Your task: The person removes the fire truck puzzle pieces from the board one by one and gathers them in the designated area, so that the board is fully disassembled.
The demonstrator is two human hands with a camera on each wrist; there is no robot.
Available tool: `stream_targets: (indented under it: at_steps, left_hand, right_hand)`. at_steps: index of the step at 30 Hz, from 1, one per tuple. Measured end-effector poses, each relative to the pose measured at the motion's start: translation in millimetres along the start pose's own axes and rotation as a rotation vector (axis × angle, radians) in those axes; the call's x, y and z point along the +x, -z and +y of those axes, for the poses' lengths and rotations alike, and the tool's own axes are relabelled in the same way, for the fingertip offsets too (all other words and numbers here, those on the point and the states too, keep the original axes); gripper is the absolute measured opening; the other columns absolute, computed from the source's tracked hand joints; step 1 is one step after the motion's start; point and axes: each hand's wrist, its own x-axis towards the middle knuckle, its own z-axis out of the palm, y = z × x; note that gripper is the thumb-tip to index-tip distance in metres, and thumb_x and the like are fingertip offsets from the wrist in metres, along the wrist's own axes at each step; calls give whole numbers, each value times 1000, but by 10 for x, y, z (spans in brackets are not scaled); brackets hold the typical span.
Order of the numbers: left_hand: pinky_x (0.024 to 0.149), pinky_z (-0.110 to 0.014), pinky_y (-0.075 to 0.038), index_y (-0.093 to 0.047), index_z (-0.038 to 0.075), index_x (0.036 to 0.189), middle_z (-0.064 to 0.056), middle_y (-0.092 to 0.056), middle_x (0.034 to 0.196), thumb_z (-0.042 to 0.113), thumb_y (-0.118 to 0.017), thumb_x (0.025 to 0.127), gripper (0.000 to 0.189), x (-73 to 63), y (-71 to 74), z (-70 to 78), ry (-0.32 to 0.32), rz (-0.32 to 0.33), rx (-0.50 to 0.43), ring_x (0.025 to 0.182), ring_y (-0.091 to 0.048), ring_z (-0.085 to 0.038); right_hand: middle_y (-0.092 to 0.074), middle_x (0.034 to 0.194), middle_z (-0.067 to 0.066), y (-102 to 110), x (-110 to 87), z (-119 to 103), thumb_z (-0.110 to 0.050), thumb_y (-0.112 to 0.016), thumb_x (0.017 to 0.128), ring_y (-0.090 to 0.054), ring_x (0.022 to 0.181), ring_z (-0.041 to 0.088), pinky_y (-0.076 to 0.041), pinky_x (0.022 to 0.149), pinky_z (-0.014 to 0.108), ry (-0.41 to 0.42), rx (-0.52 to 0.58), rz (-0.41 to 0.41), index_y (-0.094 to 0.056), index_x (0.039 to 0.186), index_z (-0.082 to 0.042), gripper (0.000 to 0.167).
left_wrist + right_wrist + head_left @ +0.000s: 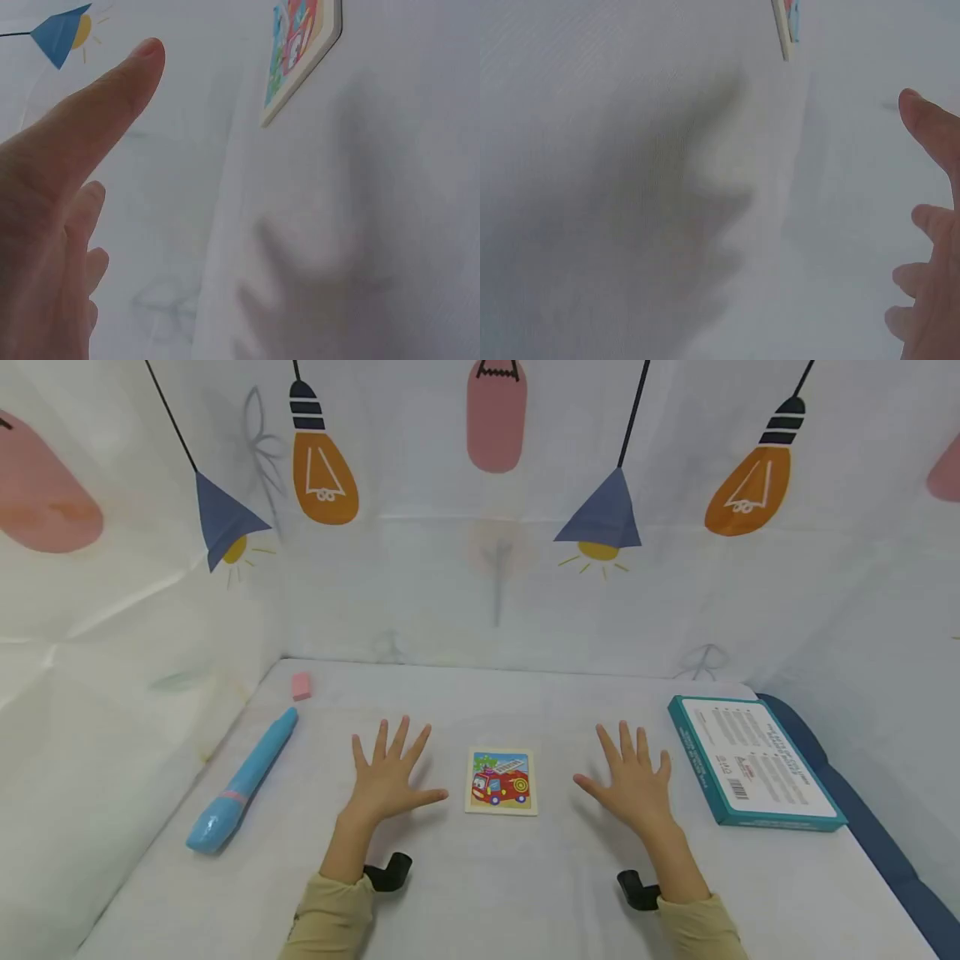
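Observation:
Between the two hands a small square picture puzzle [500, 782] with a red fire truck on it lies flat on the white table [517, 893]. To its left, the left hand [386, 783] hovers above the table with fingers spread and holds nothing. On the other side the right hand [633, 785] hovers likewise, fingers spread, touching nothing. In the left wrist view the puzzle's pale edge [300, 73] shows beyond the thumb [112, 101]. Only a corner of the puzzle [782, 30] appears in the right wrist view, apart from the thumb [930, 124].
A blue, club-shaped object [243, 781] lies at the left, with a small pink block [301, 686] behind it. At the right lies a teal and white box [757, 762], beside a dark blue edge [862, 827]. White printed sheeting [420, 585] closes off the back and sides.

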Motion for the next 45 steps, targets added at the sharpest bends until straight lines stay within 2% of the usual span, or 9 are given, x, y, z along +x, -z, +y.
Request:
stream_targets:
  at_steps: [5,11,14,17,22,28,35,39,45]
  left_hand:
    - [100,-67,11,-18,25,149,-13,-11,154,69,-58,72,97,83,-148,72,-9,5,-39,139,0,-41]
    - [101,-67,9,-23,23,148,-13,-18,153,65,-56,77,89,230,-294,215,-16,-50,-151,139,-3,-41]
    - [101,-67,9,-28,22,146,-14,-21,152,62,-58,78,85,292,-353,282,-22,-91,-195,139,-4,-42]
    - [101,-67,7,-34,22,144,-15,-23,151,60,-59,78,80,334,-406,335,-26,-122,-198,139,-5,-43]
    - [101,-68,5,-43,24,139,-16,-25,150,59,-62,75,75,362,-476,399,-32,-156,-207,138,-6,-44]
    - [100,-69,4,-48,25,136,-16,-24,150,56,-65,74,72,370,-578,412,-47,-148,-207,138,-7,-44]
    - [101,-68,5,-49,26,135,-14,-23,151,53,-68,73,70,373,-600,417,-44,-119,-233,138,-7,-43]
    - [101,-68,5,-49,26,135,-14,-24,151,53,-68,73,70,371,-593,418,-41,-115,-237,138,-7,-43]
    - [102,-66,6,-47,28,136,-12,-22,152,54,-68,73,71,369,-624,396,-33,-132,-229,139,-5,-41]
  right_hand:
    - [-12,151,24,-108,82,-143,-54,-61,80,-5,137,45,-2,101,69,-9,50,-37,-23,147,-12,87]
    - [-21,149,24,-217,207,-325,-47,-61,84,-10,136,48,-8,99,71,-28,241,-151,-24,147,-12,81]
    - [-33,145,21,-295,286,-389,-41,-63,85,-22,133,47,-15,96,72,-27,296,-187,-31,145,-13,73]
    - [-44,139,18,-381,353,-439,-34,-65,84,-35,127,44,-23,93,70,-25,316,-208,-41,139,-14,63]
    - [-53,128,17,-499,444,-520,-28,-67,83,-43,118,42,-31,90,62,-11,319,-226,-55,128,-16,48]
    - [-54,115,16,-550,516,-637,-27,-70,81,-47,109,37,-36,86,55,-42,294,-222,-62,119,-17,40]
    - [-52,115,17,-560,571,-681,-26,-74,77,-47,107,36,-39,86,53,-69,279,-209,-65,109,-15,35]
    - [-55,108,15,-546,584,-715,-21,-75,76,-50,101,32,-42,84,49,-82,340,-196,-63,106,-12,34]
    - [-58,87,6,-556,575,-723,-13,-69,81,-52,77,19,-45,67,33,-110,526,-224,-59,106,-8,27]
